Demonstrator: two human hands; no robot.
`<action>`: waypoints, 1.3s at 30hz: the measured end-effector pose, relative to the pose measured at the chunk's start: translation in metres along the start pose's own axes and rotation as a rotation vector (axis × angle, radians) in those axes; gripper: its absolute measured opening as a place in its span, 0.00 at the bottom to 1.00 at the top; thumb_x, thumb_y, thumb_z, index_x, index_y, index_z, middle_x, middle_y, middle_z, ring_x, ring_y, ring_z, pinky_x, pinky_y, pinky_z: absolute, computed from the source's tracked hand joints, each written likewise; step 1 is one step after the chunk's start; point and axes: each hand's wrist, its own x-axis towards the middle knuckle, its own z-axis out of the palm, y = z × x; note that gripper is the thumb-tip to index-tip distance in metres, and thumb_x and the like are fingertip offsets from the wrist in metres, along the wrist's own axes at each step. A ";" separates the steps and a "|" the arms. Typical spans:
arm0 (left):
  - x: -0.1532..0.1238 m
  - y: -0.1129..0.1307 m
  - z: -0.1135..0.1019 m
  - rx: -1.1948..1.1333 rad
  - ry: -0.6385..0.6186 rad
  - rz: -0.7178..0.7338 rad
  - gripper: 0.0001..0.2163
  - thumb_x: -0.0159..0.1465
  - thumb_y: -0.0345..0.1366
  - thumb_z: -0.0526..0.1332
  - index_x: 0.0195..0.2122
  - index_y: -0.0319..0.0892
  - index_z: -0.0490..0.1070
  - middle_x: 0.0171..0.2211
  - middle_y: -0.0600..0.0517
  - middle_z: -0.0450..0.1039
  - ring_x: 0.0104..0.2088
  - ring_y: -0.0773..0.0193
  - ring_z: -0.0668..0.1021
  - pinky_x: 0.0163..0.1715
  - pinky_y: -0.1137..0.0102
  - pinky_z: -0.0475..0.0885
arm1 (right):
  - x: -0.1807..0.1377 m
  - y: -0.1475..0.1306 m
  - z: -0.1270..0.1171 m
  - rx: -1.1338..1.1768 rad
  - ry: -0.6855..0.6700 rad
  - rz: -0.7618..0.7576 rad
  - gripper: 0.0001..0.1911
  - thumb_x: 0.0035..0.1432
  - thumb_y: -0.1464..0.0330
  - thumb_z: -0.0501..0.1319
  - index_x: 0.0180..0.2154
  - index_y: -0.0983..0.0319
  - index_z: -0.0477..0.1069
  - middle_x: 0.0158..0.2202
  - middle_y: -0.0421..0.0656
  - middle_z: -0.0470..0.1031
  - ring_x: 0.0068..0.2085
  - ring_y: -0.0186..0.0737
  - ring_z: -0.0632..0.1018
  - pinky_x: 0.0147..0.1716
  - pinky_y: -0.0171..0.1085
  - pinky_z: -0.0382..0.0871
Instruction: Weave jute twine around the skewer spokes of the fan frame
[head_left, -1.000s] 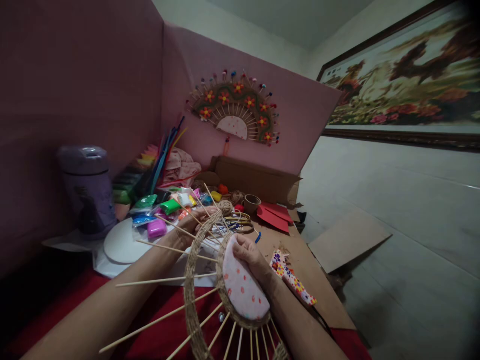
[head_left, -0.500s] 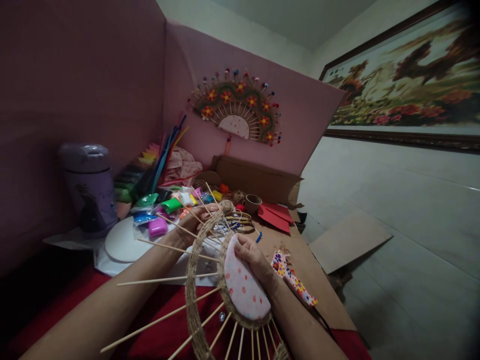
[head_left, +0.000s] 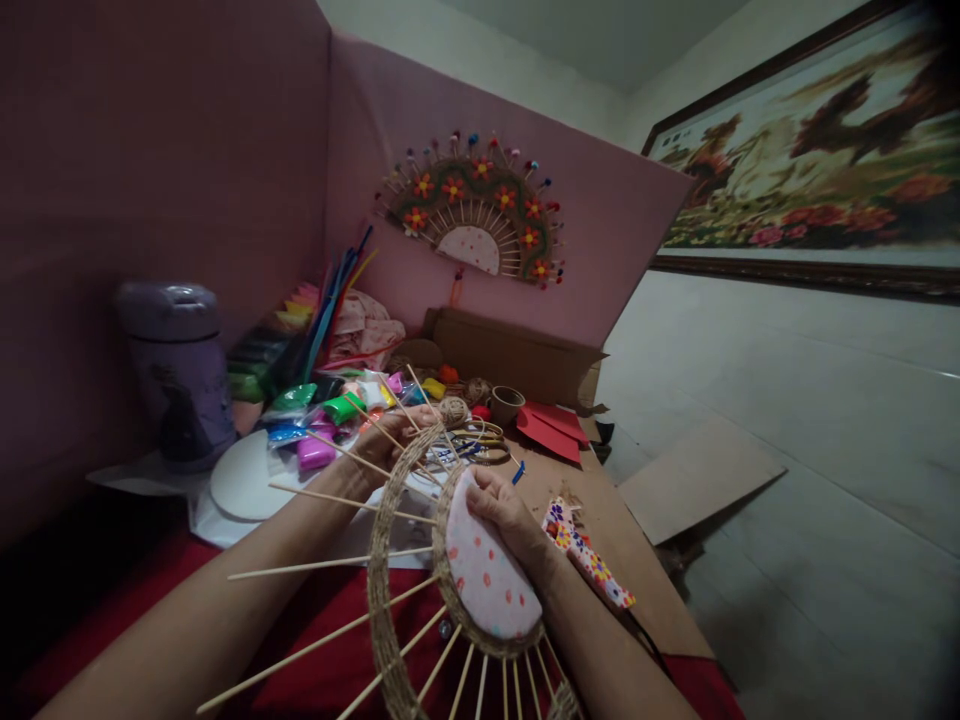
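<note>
A fan-shaped frame [head_left: 384, 580] of thin wooden sticks is woven with bands of brown jute twine and tilts across the front. At its core is a half-round pad [head_left: 491, 570] in pale cloth with red dots. My right hand [head_left: 510, 510] grips the pad's upper corner, thumb on the cloth and the other fingers mostly behind. Beyond the sticks, my left hand [head_left: 390, 440] has its fingers closed at the far end of the outer twine band, partly hidden by sticks. A ball of twine [head_left: 454, 411] lies just past those fingertips.
A similar flowered fan [head_left: 480, 215] hangs on the pink board. Coloured clay packets [head_left: 319, 452], a white disc [head_left: 244, 480] and a purple tumbler [head_left: 180, 380] stand left. Right are red sheets [head_left: 551, 435], a cardboard tube [head_left: 507, 404] and a flower-patterned cloth piece [head_left: 589, 560].
The stick frame has shifted very slightly to the left, its outer stick tips with it. Both hands keep their places on it.
</note>
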 end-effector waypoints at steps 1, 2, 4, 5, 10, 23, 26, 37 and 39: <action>0.001 -0.001 -0.001 0.000 0.005 -0.001 0.05 0.55 0.27 0.60 0.28 0.37 0.62 0.14 0.63 0.51 0.10 0.80 0.53 0.08 0.84 0.51 | 0.000 0.000 0.000 0.000 -0.004 -0.002 0.17 0.48 0.60 0.68 0.31 0.63 0.66 0.23 0.36 0.69 0.20 0.27 0.69 0.23 0.27 0.62; 0.001 -0.001 -0.001 0.001 0.010 0.001 0.05 0.55 0.27 0.60 0.28 0.37 0.62 0.14 0.63 0.52 0.10 0.80 0.53 0.08 0.84 0.51 | 0.000 0.000 0.000 -0.002 -0.006 -0.004 0.17 0.48 0.60 0.68 0.31 0.64 0.66 0.22 0.36 0.69 0.20 0.27 0.69 0.23 0.27 0.62; 0.002 -0.002 -0.002 -0.002 0.023 0.012 0.04 0.55 0.27 0.60 0.29 0.36 0.64 0.13 0.63 0.52 0.10 0.81 0.53 0.08 0.84 0.50 | 0.000 0.000 0.000 -0.009 0.004 -0.009 0.17 0.48 0.60 0.68 0.31 0.64 0.66 0.22 0.36 0.69 0.20 0.27 0.69 0.22 0.27 0.62; 0.002 -0.002 -0.001 -0.001 0.034 0.021 0.03 0.55 0.27 0.61 0.29 0.35 0.65 0.13 0.63 0.53 0.10 0.81 0.53 0.09 0.84 0.51 | 0.000 -0.001 0.000 -0.010 0.015 -0.011 0.17 0.47 0.60 0.68 0.31 0.64 0.66 0.22 0.36 0.69 0.20 0.27 0.70 0.22 0.27 0.62; -0.001 -0.001 0.005 0.032 0.135 0.042 0.04 0.53 0.25 0.60 0.31 0.36 0.69 0.12 0.62 0.54 0.09 0.80 0.54 0.08 0.82 0.49 | -0.001 -0.003 0.002 0.007 0.042 -0.021 0.18 0.47 0.59 0.69 0.31 0.63 0.65 0.23 0.36 0.69 0.21 0.27 0.69 0.22 0.26 0.62; 0.002 -0.002 -0.003 0.009 0.066 -0.013 0.07 0.53 0.27 0.61 0.22 0.38 0.63 0.12 0.62 0.52 0.10 0.79 0.55 0.09 0.82 0.53 | 0.001 0.003 -0.004 -0.017 -0.008 -0.014 0.15 0.49 0.61 0.67 0.31 0.64 0.67 0.23 0.37 0.69 0.21 0.27 0.70 0.22 0.27 0.62; 0.002 -0.001 -0.002 0.003 0.056 -0.032 0.07 0.53 0.27 0.61 0.22 0.38 0.63 0.12 0.61 0.52 0.09 0.79 0.55 0.08 0.82 0.51 | 0.001 0.003 -0.004 -0.020 -0.005 -0.017 0.15 0.49 0.61 0.67 0.32 0.64 0.67 0.23 0.37 0.70 0.21 0.28 0.70 0.22 0.27 0.62; 0.001 -0.002 -0.001 -0.033 0.013 0.051 0.02 0.53 0.25 0.59 0.28 0.36 0.67 0.13 0.62 0.52 0.09 0.80 0.55 0.08 0.84 0.54 | 0.000 0.000 0.000 -0.019 0.031 -0.015 0.17 0.46 0.59 0.69 0.30 0.64 0.66 0.23 0.37 0.69 0.21 0.27 0.69 0.21 0.26 0.62; 0.001 -0.001 0.000 -0.053 0.011 0.064 0.02 0.55 0.28 0.59 0.29 0.35 0.68 0.13 0.62 0.52 0.09 0.80 0.55 0.09 0.83 0.54 | 0.001 0.000 -0.001 -0.025 0.034 -0.021 0.17 0.47 0.59 0.69 0.30 0.64 0.66 0.22 0.36 0.69 0.20 0.26 0.68 0.21 0.26 0.61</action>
